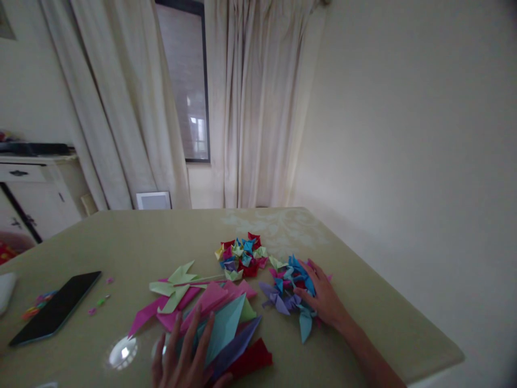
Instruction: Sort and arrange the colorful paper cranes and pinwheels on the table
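My left hand (183, 355) lies flat with fingers spread on a loose stack of coloured paper sheets (226, 328), teal, pink, purple and red, at the table's near edge. My right hand (323, 296) rests with fingers stretched out on a pile of small folded paper pieces (288, 283), blue, purple and pink. A second heap of folded pieces (242, 256) in red, blue, yellow and green sits just beyond. A light green paper pinwheel on a stick (175, 285) lies to the left of the sheets.
A dark phone (56, 307) lies at the left of the green table (141, 237). Small coloured bits (38, 304) lie near it. A round shiny thing (122, 353) sits by my left hand. Curtains, a window and a white cabinet (28, 199) stand behind.
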### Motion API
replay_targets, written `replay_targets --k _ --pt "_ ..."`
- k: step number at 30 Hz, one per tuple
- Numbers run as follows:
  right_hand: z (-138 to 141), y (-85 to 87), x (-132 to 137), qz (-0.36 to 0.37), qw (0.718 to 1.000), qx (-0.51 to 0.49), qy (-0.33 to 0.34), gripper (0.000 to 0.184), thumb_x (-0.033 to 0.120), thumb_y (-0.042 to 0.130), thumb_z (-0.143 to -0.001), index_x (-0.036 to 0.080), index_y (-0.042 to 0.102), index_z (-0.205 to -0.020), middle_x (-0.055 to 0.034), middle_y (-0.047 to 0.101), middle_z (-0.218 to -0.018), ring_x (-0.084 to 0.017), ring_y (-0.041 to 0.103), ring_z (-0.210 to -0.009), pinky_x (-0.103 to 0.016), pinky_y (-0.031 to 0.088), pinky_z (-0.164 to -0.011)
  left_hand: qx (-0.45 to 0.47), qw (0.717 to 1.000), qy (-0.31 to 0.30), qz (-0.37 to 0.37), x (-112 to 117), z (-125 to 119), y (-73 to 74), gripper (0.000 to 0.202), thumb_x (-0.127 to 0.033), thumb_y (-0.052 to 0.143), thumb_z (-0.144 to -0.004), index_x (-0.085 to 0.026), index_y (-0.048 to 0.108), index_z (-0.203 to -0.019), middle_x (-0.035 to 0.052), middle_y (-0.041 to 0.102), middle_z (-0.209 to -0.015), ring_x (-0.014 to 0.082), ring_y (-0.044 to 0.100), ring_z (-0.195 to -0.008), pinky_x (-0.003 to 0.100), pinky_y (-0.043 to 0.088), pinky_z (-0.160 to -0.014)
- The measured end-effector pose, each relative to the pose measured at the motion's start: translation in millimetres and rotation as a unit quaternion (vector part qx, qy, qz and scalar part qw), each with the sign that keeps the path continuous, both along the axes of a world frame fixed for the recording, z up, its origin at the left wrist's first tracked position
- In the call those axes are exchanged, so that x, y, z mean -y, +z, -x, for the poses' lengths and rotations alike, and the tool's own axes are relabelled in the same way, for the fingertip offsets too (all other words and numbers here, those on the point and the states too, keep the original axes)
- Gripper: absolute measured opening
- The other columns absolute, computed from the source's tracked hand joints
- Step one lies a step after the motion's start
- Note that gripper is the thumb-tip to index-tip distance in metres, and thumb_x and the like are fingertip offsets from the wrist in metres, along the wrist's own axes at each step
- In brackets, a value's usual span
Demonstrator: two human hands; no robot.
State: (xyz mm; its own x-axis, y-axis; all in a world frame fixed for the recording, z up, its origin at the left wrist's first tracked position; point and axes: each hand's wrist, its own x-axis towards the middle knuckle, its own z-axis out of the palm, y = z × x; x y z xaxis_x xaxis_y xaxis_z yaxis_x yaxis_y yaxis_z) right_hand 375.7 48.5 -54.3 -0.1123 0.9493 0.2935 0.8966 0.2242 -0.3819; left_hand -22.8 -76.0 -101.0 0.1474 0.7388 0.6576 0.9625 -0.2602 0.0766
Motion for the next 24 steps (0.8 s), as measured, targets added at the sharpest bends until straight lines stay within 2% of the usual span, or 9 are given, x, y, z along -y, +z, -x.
replay_targets --k 3,5,7,9,13,15,18,22,24 --pt "18.1 7.5 -7.1 -0.012 0.998 0.057 -0.031 0.086 0.074 0.061 -0.094 0.03 0.043 -0.166 -0.0186 0.034 -0.174 -0.041 0.036 -0.159 -0.066 0.023 -0.128 -0.001 1.0 0.008 -0.002 -11.4 -17.9 -6.5 0.099 -0.05 0.065 -0.094 -0.034 0.01 -0.174 0.0102 0.025 -0.179 0.044 0.021 -0.164 0.067 0.018 -0.129" --pt "22.4 9.1 -7.3 -0.028 0.994 0.088 -0.056 0.085 0.075 0.061 -0.094 0.033 0.043 -0.165 -0.0181 0.032 -0.175 -0.044 0.031 -0.16 -0.074 0.016 -0.127 -0.014 1.0 -0.005 -0.003 -18.3 -18.1 -8.1 0.1 -0.056 0.066 -0.093 -0.033 0.012 -0.174 0.0122 0.03 -0.178 0.0435 0.025 -0.162 0.066 0.018 -0.129" --pt "21.6 6.9 -3.3 -0.038 0.993 0.083 -0.069 0.081 0.074 0.056 -0.097 0.034 0.04 -0.166 -0.0174 0.028 -0.176 -0.045 0.027 -0.162 -0.077 0.019 -0.124 -0.025 0.999 -0.021 -0.002 -24.6 -7.4 -6.6 0.104 -0.066 0.067 -0.089 -0.035 0.014 -0.173 0.0132 0.034 -0.176 0.0442 0.027 -0.161 0.068 0.015 -0.129" --pt "20.3 2.2 2.7 -0.039 0.995 0.065 -0.068 0.082 0.075 0.053 -0.099 0.033 0.038 -0.168 -0.0186 0.025 -0.177 -0.045 0.024 -0.163 -0.075 0.025 -0.123 -0.018 1.0 -0.023 0.011 -30.5 8.8 -2.3 0.108 -0.073 0.068 -0.086 -0.036 0.016 -0.173 0.0129 0.035 -0.175 0.0449 0.025 -0.162 0.07 0.013 -0.129" --pt "30.5 -3.9 3.5 -0.024 0.995 0.084 -0.053 0.094 0.081 0.06 -0.091 0.031 0.039 -0.168 -0.0203 0.024 -0.177 -0.049 0.018 -0.163 -0.077 0.02 -0.124 0.037 0.995 0.044 0.085 -42.3 31.2 8.6 0.095 -0.07 0.064 -0.089 -0.032 0.032 -0.17 0.0127 0.034 -0.176 0.0463 0.021 -0.163 0.074 0.018 -0.128" --pt "41.2 -2.5 -8.0 -0.01 0.995 0.089 -0.043 0.097 0.082 0.062 -0.089 0.031 0.038 -0.168 -0.0207 0.026 -0.176 -0.049 0.019 -0.163 -0.076 0.021 -0.124 0.051 0.986 0.053 0.149 -46.7 32.2 12.1 0.087 -0.067 0.06 -0.093 -0.029 0.038 -0.168 0.0137 0.037 -0.174 0.0448 0.029 -0.161 0.072 0.025 -0.126" --pt "56.2 2.7 -38.6 0.007 0.997 0.078 -0.018 0.096 0.078 0.062 -0.092 0.026 0.038 -0.168 -0.0217 0.03 -0.174 -0.047 0.022 -0.162 -0.067 0.029 -0.125 0.044 0.973 0.011 0.226 -47.8 26.4 11.2 0.085 -0.067 0.059 -0.094 -0.029 0.039 -0.167 0.0135 0.045 -0.17 0.0404 0.046 -0.153 0.066 0.036 -0.125" --pt "72.2 10.0 -87.3 0.012 0.997 0.062 0.053 0.085 0.067 0.059 -0.1 0.02 0.039 -0.167 -0.0234 0.042 -0.166 -0.042 0.032 -0.159 -0.058 0.03 -0.127 0.013 0.974 -0.013 0.227 -42.3 15.3 -6.8 0.082 -0.068 0.065 -0.09 -0.028 0.053 -0.16 0.0142 0.06 -0.158 0.0407 0.058 -0.143 0.06 0.047 -0.118" --pt "82.4 14.4 -109.3 0.016 0.994 0.05 0.101 0.079 0.061 0.055 -0.103 0.016 0.039 -0.167 -0.0244 0.048 -0.161 -0.04 0.042 -0.153 -0.057 0.034 -0.125 -0.012 0.979 -0.016 0.201 -40.7 6.6 -20.5 0.072 -0.06 0.07 -0.089 -0.03 0.061 -0.154 0.0126 0.068 -0.149 0.039 0.064 -0.137 0.054 0.051 -0.114"
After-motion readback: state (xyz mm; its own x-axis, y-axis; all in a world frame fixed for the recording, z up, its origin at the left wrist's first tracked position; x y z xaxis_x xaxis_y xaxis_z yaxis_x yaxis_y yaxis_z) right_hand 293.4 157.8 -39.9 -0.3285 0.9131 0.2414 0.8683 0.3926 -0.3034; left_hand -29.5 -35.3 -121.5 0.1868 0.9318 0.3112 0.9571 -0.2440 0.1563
